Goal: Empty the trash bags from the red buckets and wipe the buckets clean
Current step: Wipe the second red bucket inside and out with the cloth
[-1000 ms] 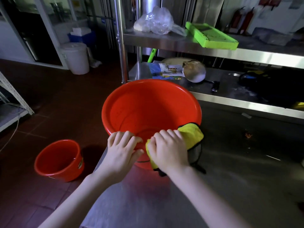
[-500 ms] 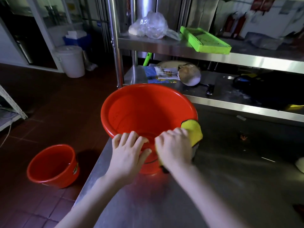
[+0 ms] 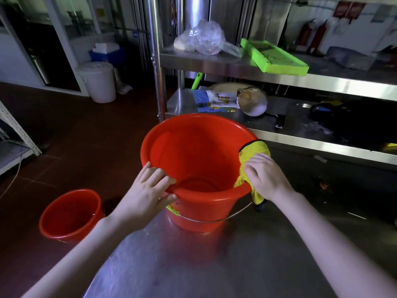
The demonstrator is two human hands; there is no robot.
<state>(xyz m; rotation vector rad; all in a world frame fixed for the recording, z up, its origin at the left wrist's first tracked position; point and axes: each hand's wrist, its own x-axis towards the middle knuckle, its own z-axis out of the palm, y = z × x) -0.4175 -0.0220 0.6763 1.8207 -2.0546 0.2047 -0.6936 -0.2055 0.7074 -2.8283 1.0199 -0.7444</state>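
We were in a commercial kitchen, by the look of it: a stainless steel worktable [image 3: 193, 265], a two-tier steel rack [image 3: 322, 84] before steel-clad walls [image 3: 268, 18], dark red floor tiles [image 3: 86, 136], a white lidded tub [image 3: 101, 82] beside a glazed partition [image 3: 64, 50] (and two red fire extinguishers [image 3: 318, 35] in the far corner).

Large red bucket [image 3: 193, 151] stands on steel table [image 3: 171, 265], smaller bucket [image 3: 71, 214] on floor [image 3: 86, 136].

**Dim interior, wide-angle view**

The brightest area lies at upper right; glare streaks the shelf [image 3: 322, 84] edges and the table [image 3: 193, 272]. The floor [image 3: 75, 136] at left sits in deep shadow. Straight lines bow near the frame edges; detail is soft.
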